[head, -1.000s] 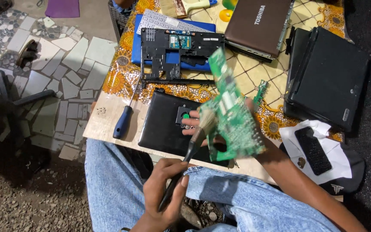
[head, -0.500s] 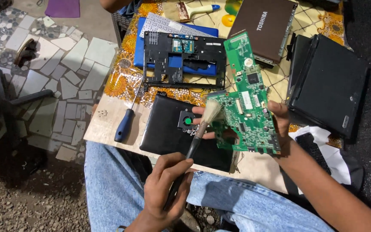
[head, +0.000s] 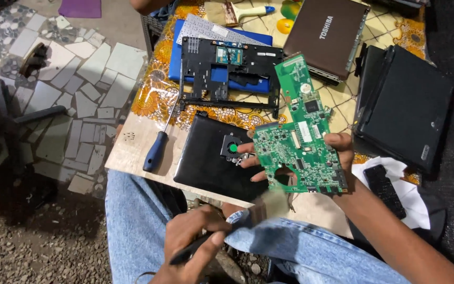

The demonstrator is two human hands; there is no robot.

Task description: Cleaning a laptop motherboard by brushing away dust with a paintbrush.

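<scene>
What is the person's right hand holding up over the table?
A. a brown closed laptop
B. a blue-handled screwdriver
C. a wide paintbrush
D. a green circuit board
D: the right hand grips the green circuit board by its edge, while the blue-handled screwdriver lies on the table and the left hand holds a dark-handled brush.

A low table [head: 132,152] (floral cloth) carries a screwdriver [head: 156,150], black laptops [head: 403,105] and a paintbrush [head: 235,11].
</scene>
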